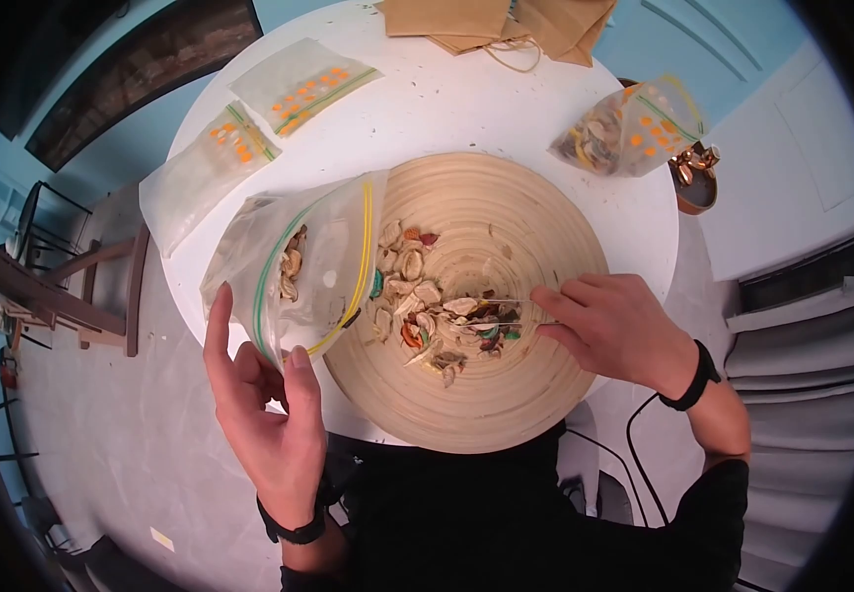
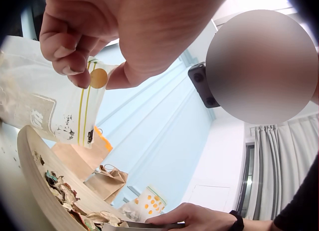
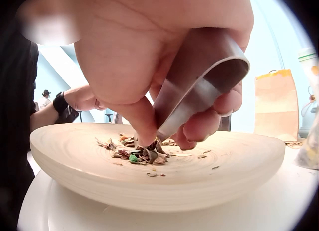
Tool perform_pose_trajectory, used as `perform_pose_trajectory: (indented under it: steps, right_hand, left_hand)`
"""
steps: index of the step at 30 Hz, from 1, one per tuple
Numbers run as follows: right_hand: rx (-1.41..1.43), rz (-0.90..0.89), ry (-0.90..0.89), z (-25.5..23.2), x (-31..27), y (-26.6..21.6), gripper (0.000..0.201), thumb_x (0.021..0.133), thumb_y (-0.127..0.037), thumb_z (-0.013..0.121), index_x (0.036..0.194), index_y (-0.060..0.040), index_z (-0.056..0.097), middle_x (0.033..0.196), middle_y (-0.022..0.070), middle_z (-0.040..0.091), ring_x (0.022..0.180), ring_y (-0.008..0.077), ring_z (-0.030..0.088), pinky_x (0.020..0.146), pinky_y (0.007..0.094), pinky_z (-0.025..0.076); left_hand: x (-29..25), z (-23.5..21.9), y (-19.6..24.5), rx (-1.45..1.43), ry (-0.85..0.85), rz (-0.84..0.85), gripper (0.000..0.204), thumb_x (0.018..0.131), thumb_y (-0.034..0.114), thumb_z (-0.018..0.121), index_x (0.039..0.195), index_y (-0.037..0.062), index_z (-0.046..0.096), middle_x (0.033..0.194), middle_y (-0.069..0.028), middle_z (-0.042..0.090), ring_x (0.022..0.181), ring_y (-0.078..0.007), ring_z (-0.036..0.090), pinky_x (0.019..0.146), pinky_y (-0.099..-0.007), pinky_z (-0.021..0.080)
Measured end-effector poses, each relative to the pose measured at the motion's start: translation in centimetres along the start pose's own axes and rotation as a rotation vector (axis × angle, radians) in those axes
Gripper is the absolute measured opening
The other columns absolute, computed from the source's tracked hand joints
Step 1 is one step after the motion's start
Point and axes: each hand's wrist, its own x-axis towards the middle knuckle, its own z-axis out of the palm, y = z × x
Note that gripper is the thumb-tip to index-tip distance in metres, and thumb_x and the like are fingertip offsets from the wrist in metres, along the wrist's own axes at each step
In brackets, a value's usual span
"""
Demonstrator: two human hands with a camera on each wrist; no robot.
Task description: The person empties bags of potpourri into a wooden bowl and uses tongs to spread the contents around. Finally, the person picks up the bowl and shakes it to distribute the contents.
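Note:
My left hand (image 1: 279,434) pinches the rim of a clear zip bag (image 1: 323,266) between thumb and fingers, its mouth spread toward the plate. Some dried pieces (image 1: 292,266) show inside the bag. Metal tongs (image 3: 199,86) are in my right hand (image 1: 619,326), gripped between thumb and fingers near the bend. Their tips reach into a loose heap of potpourri (image 1: 427,306), pale curled petals with red, green and brown bits. That heap lies on a round, ringed wooden plate (image 1: 535,217), left of and around its middle. The bag's open edge overlaps the plate's left side in the head view.
Two flat zip bags with orange dots, one farther back (image 1: 308,84) and one nearer (image 1: 205,178), lie at the left. A filled zip bag (image 1: 614,138) stands at the right, before a brown bowl (image 1: 698,187). Paper bags (image 1: 446,20) lie at the white table's far edge.

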Motion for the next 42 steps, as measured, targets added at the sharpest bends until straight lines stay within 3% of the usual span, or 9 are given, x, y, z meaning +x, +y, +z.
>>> perform_pose_trajectory:
  steps: [11, 20, 26, 30, 32, 34, 36, 40, 42]
  right_hand:
    - [-0.097, 0.016, 0.095, -1.0, -0.2, 0.3, 0.034, 0.082, -0.022, 0.078, 0.111, -0.0106, 0.064, 0.070, 0.0009, 0.054, 0.065, 0.0198, 0.061, 0.056, 0.0333, 0.048]
    - [-0.118, 0.085, 0.133, -2.9, 0.3, 0.4, 0.032, 0.082, -0.022, 0.078, 0.110, -0.0110, 0.066, 0.072, 0.0023, 0.057, 0.066, 0.0222, 0.062, 0.057, 0.0352, 0.049]
    - [0.010, 0.201, -0.055, -3.6, -1.6, 1.0, 0.041, 0.082, -0.022, 0.079, 0.117, -0.0079, 0.066, 0.074, 0.0064, 0.057, 0.068, 0.0272, 0.062, 0.059, 0.0384, 0.049]
    - [0.039, 0.219, -0.044, -3.5, -3.1, 0.5, 0.045, 0.079, -0.021, 0.080, 0.120, -0.0067, 0.065, 0.078, 0.0076, 0.057, 0.072, 0.0286, 0.062, 0.063, 0.0388, 0.051]
    - [0.047, 0.106, -0.102, -2.9, -3.3, 0.3, 0.051, 0.077, -0.019, 0.080, 0.123, -0.0057, 0.062, 0.084, 0.0077, 0.057, 0.077, 0.0283, 0.062, 0.066, 0.0387, 0.051]
    - [0.040, 0.084, -0.098, -2.4, -2.9, 0.2, 0.055, 0.076, -0.018, 0.079, 0.126, -0.0055, 0.060, 0.086, 0.0076, 0.057, 0.079, 0.0280, 0.062, 0.067, 0.0385, 0.052]
    - [0.029, 0.056, -0.097, -1.8, -2.5, 0.8, 0.058, 0.075, -0.017, 0.079, 0.128, -0.0054, 0.058, 0.088, 0.0074, 0.057, 0.080, 0.0276, 0.062, 0.067, 0.0384, 0.052]
    - [0.012, 0.184, -0.044, -0.7, -1.7, 1.8, 0.053, 0.082, -0.021, 0.077, 0.129, -0.0052, 0.057, 0.090, 0.0091, 0.058, 0.081, 0.0290, 0.062, 0.069, 0.0394, 0.052]
    - [0.013, 0.245, -0.041, -0.6, -1.3, 1.8, 0.051, 0.085, -0.023, 0.076, 0.129, -0.0050, 0.057, 0.090, 0.0099, 0.059, 0.082, 0.0299, 0.063, 0.070, 0.0402, 0.052]
  left_hand:
    - [0.1, -0.1, 0.0, -0.026, -0.021, 0.008, 0.064, 0.097, 0.006, 0.057, 0.156, 0.0020, 0.033, 0.091, -0.0060, 0.066, 0.072, -0.0054, 0.048, 0.064, -0.0203, 0.035]
    - [0.2, 0.0, 0.4, -0.057, -0.064, -0.032, 0.064, 0.097, 0.004, 0.056, 0.156, 0.0007, 0.031, 0.113, -0.0173, 0.070, 0.103, -0.0151, 0.065, 0.090, -0.0258, 0.047]
    - [0.2, -0.4, 0.1, -0.069, -0.068, -0.050, 0.064, 0.097, 0.003, 0.055, 0.156, 0.0008, 0.030, 0.111, -0.0166, 0.070, 0.102, -0.0149, 0.064, 0.090, -0.0261, 0.047]
    - [0.3, -0.5, 0.0, -0.043, -0.060, -0.015, 0.064, 0.097, 0.004, 0.055, 0.156, 0.0014, 0.030, 0.103, -0.0113, 0.069, 0.087, -0.0091, 0.059, 0.076, -0.0219, 0.044]
    - [0.3, -0.2, -0.1, -0.046, -0.066, -0.013, 0.064, 0.097, 0.005, 0.055, 0.156, 0.0017, 0.031, 0.099, -0.0088, 0.068, 0.081, -0.0070, 0.056, 0.071, -0.0204, 0.042]
    - [0.4, 0.5, -0.5, -0.046, 0.040, 0.074, 0.067, 0.092, 0.001, 0.060, 0.154, -0.0008, 0.035, 0.070, 0.0011, 0.055, 0.059, -0.0039, 0.044, 0.054, -0.0195, 0.034]
    - [0.3, 0.5, -0.3, -0.046, 0.042, 0.059, 0.066, 0.092, 0.002, 0.059, 0.154, -0.0007, 0.035, 0.071, 0.0004, 0.056, 0.059, -0.0040, 0.045, 0.055, -0.0194, 0.034]
    - [0.0, 0.0, -0.4, -0.019, 0.001, 0.017, 0.065, 0.097, 0.009, 0.057, 0.157, 0.0049, 0.032, 0.086, -0.0017, 0.062, 0.066, -0.0033, 0.043, 0.057, -0.0185, 0.030]
    - [0.0, 0.3, -0.3, -0.031, 0.020, 0.022, 0.065, 0.097, 0.009, 0.057, 0.157, 0.0048, 0.033, 0.084, -0.0008, 0.061, 0.066, -0.0033, 0.042, 0.057, -0.0186, 0.030]
